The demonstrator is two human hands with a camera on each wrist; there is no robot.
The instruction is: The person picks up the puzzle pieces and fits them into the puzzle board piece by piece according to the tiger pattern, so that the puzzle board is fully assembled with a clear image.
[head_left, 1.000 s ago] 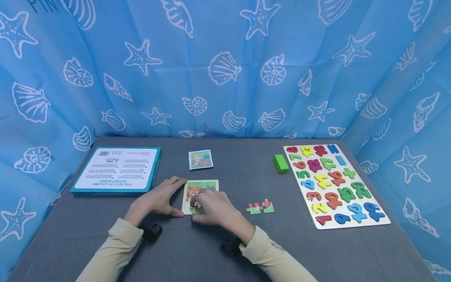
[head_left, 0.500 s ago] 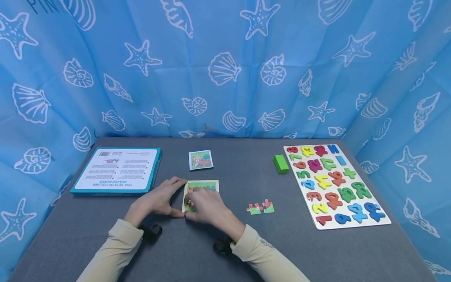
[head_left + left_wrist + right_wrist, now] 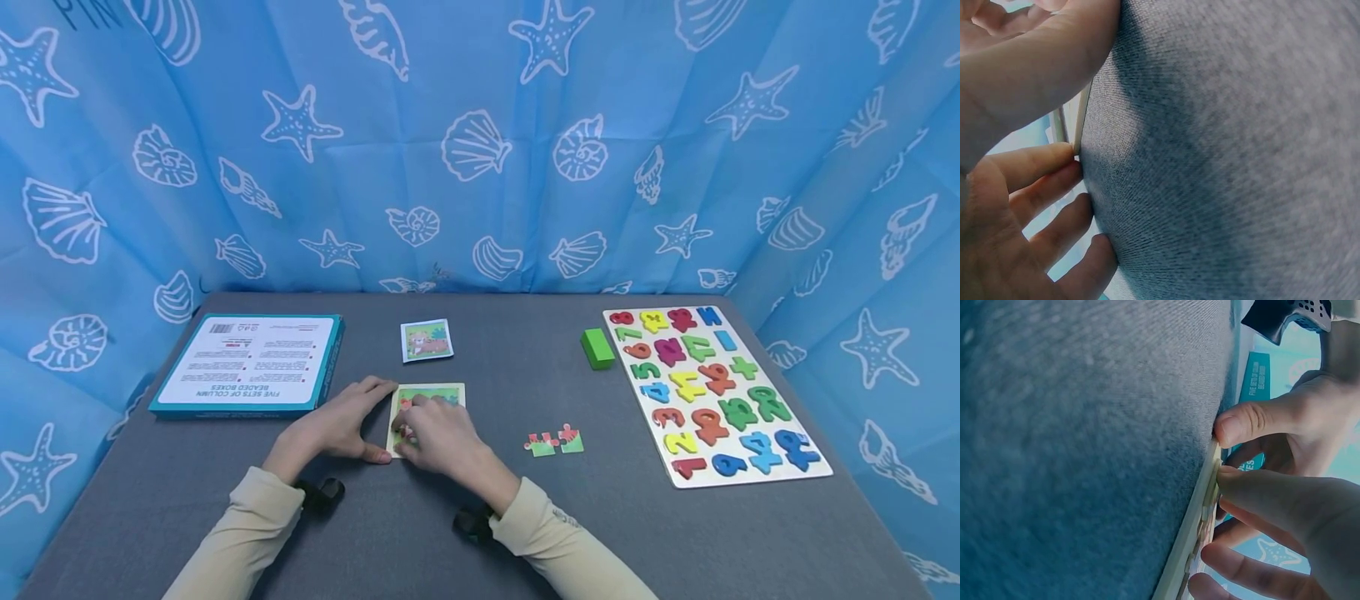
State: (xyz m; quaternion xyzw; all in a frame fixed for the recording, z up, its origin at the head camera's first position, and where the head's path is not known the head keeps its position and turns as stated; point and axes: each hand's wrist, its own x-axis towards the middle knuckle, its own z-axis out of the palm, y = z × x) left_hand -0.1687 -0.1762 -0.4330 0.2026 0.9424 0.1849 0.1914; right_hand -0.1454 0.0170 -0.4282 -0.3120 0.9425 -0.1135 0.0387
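Observation:
A shallow jigsaw board [image 3: 453,386] with a bright animal picture lies before me. Along its left edge rests my left hand [image 3: 337,425], index finger at the far corner and thumb at the near one. In the left wrist view, its index fingertip [image 3: 1063,151] meets the board's corner. My right hand [image 3: 442,437] lies over the middle and lower left of the picture, hiding much of it. The right wrist view shows its thumb and spread fingertips [image 3: 1216,555] pressing on the puzzle pieces just inside the rim [image 3: 1179,562].
Right of the board lie two loose puzzle pieces [image 3: 542,445], red and green. A small picture card [image 3: 427,340] lies beyond the board. A teal-edged box [image 3: 247,362] is at the left, a green block [image 3: 597,349] and a number board [image 3: 660,417] at the right.
My right hand has slid a little left across the board, and its fingers now cover the animal's face. My left hand and the loose pieces have stayed put.

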